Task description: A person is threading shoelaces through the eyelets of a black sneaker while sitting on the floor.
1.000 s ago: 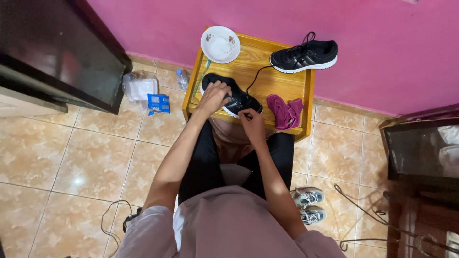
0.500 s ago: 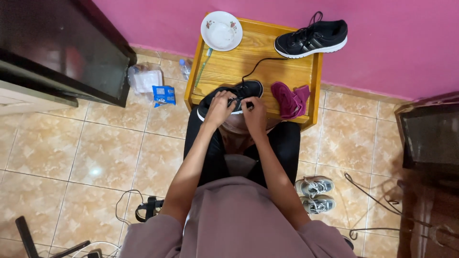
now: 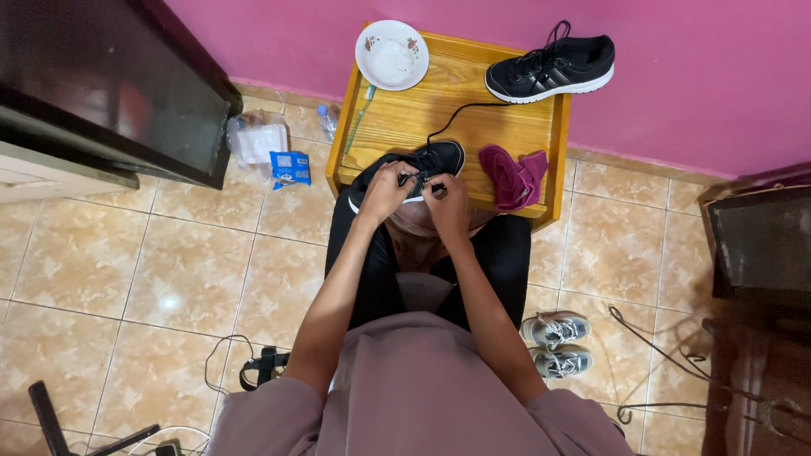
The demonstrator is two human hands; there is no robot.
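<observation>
1. A small blue packet (image 3: 290,167) lies flat on the tiled floor at about 10 o'clock from the frame's centre, just left of the wooden table (image 3: 541,135). It is roughly square, blue with white patches of print.
2. A crumpled clear plastic bag (image 3: 256,140) with white contents lies just beside the packet, at its 11 o'clock, against the dark cabinet.
3. A small clear plastic bottle (image 3: 328,119) lies at the packet's 1 o'clock, near the table's left edge; any label is too small to tell.
</observation>
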